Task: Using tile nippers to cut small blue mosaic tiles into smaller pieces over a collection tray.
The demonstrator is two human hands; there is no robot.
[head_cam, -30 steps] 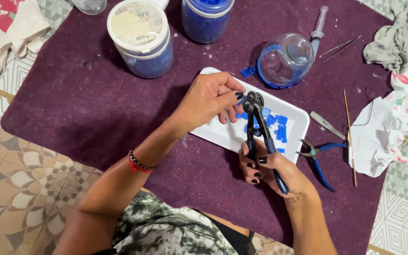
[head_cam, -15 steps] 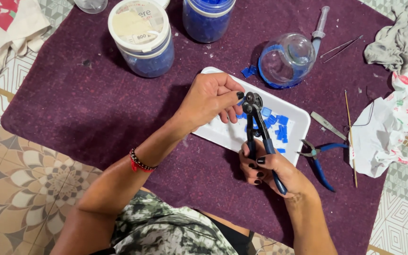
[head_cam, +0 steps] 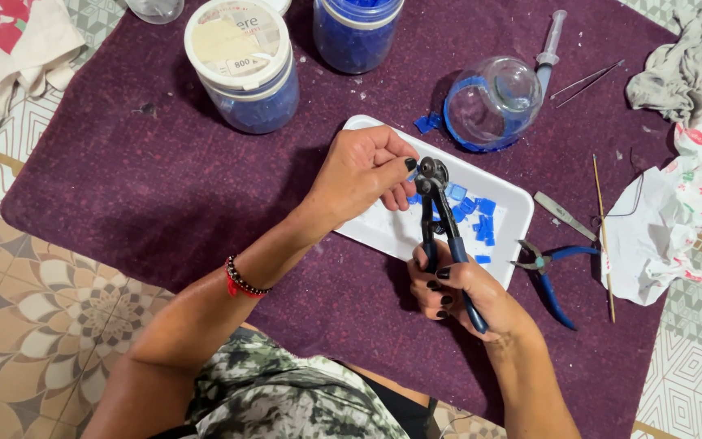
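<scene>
The right hand point(head_cam: 458, 286), low in the centre of the frame, has its fingers clenched around the blue handles of the wheeled nippers point(head_cam: 440, 215). The tool stands nearly upright, its twin cutting wheels at the top. The left hand point(head_cam: 359, 172) comes in from the left, its fingers pinched at the wheels on what appears to be a small blue tile piece point(head_cam: 413, 174); the piece is mostly hidden, so its exact seat between the wheels cannot be confirmed.

Procedure for the cut, as judged here: centre the piece between the wheels, keep the pinching fingertips off the cutting line, and squeeze the handles evenly. Work directly above the white tray point(head_cam: 513, 195) so fragments fall among the blue tile pieces point(head_cam: 474, 213) already in it.

Clearances: the tray's right edge lies close to the blue-handled pliers point(head_cam: 552, 272) and a thin wooden stick point(head_cam: 603, 236). A glass jar point(head_cam: 493, 102) on its side rests just above the tray. Open room on the purple cloth point(head_cam: 140, 179) lies to the left of centre, below the lidded tub point(head_cam: 241, 61).
</scene>
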